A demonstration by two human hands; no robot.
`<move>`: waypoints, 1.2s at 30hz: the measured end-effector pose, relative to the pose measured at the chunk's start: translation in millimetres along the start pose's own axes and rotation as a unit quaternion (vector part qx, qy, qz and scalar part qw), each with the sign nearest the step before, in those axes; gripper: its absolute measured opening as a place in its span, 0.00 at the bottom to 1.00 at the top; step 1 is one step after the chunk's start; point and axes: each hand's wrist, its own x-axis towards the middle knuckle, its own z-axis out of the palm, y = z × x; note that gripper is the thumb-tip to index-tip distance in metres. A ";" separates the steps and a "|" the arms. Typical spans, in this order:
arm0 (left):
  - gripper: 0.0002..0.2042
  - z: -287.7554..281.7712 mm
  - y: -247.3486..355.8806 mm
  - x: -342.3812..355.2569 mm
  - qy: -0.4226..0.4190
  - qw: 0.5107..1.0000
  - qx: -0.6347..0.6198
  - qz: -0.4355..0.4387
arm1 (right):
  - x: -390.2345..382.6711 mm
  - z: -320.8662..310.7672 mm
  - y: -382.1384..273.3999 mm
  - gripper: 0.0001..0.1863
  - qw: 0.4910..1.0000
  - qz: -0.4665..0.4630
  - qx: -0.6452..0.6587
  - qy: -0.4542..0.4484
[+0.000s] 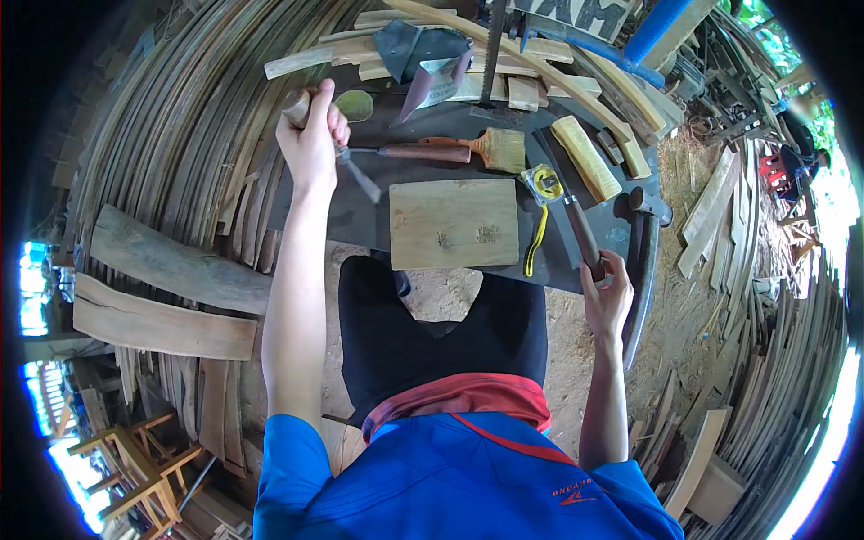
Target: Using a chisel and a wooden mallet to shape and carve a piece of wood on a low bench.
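Observation:
My left hand (310, 139) is closed around the wooden handle of a chisel (362, 182), its flat metal blade angled down toward the board's left edge. The fingers of my right hand (608, 295) close on the end of the brown wooden handle of a file (581, 232), whose dark blade lies on the table. Between my hands, at the table's near edge, is a flat rectangular wooden board (454, 205). Two small rough patches, perhaps carved spots or chips, show on its face. A yellow tape measure (544, 184) sits beside the board, its strap hanging toward me.
Behind the board lie a wide brush (502, 150) and a wooden-handled tool (425, 152). A wood block (585, 159) and hammer (649, 207) are at the right. Folded sandpaper (436, 85) and wood pieces line the dark table's far side. Stacked planks (193, 117) stand left.

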 end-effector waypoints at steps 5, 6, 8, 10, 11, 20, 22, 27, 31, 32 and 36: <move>0.21 -17.5 -11.4 17.2 -0.114 0.918 0.380 0.006 | 2.0 14.0 11.0 0.18 0.998 -0.053 -0.001 0.022; 0.24 -26.8 -19.2 18.2 -0.148 0.900 0.409 -0.025 | 0.9 16.9 12.3 0.18 0.998 -0.059 0.004 0.019; 0.23 -55.6 -47.9 18.5 -0.229 0.852 0.460 0.104 | 1.2 27.7 6.6 0.18 0.998 -0.045 0.036 0.009; 0.21 -41.4 -49.3 4.2 -0.317 0.805 0.502 -0.002 | 0.1 31.0 5.8 0.18 0.998 -0.047 0.037 0.030; 0.19 -27.5 -49.1 -3.7 -0.351 0.776 0.524 -0.025 | 0.2 34.7 6.7 0.18 0.996 -0.032 0.064 0.053; 0.14 2.2 -102.2 -25.0 -0.340 0.752 0.538 0.169 | 5.4 47.1 18.5 0.16 0.973 -0.164 -0.089 0.133; 0.15 1.0 -102.7 -11.4 -0.338 0.758 0.522 0.198 | 7.2 44.6 11.7 0.17 0.977 -0.160 -0.076 0.123; 0.17 -21.8 -107.8 18.6 -0.428 0.667 0.594 0.136 | 7.5 44.1 8.3 0.17 0.978 -0.160 -0.091 0.099; 0.18 8.4 -96.4 23.4 -0.485 0.583 0.645 0.091 | -0.4 39.8 12.5 0.17 0.979 -0.157 -0.083 0.104; 0.17 3.2 -101.8 26.3 -0.497 0.565 0.642 0.143 | -0.4 39.7 9.8 0.16 0.978 -0.163 -0.083 0.104; 0.18 13.6 -94.4 22.5 -0.490 0.431 0.735 0.183 | -0.5 40.1 7.7 0.14 0.980 -0.157 -0.070 0.099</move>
